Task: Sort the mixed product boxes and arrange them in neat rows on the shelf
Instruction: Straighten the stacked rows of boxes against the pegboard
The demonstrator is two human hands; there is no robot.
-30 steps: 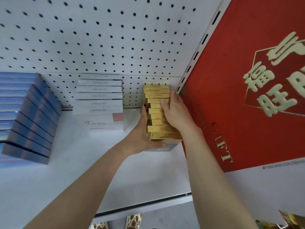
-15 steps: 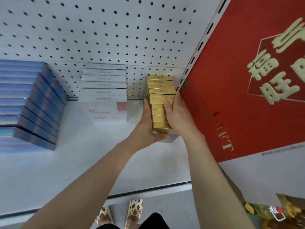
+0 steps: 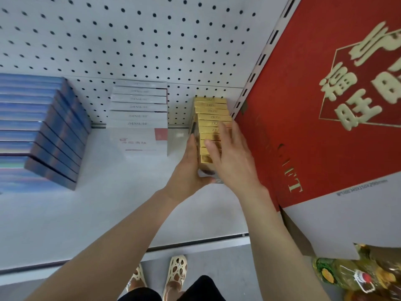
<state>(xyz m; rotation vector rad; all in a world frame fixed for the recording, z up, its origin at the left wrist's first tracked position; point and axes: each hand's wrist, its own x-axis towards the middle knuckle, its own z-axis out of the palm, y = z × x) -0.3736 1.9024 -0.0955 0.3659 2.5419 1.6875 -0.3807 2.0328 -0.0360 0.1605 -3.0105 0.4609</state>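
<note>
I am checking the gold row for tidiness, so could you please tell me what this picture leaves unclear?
- Head view: the gold boxes' front end, covered by the left hand and right hand.
- White boxes: lettering too blurred to read.
- Blue boxes: cut off by the left edge.

Bright, even light, faint shadows; wide-angle bending and soft blur at edges.
</note>
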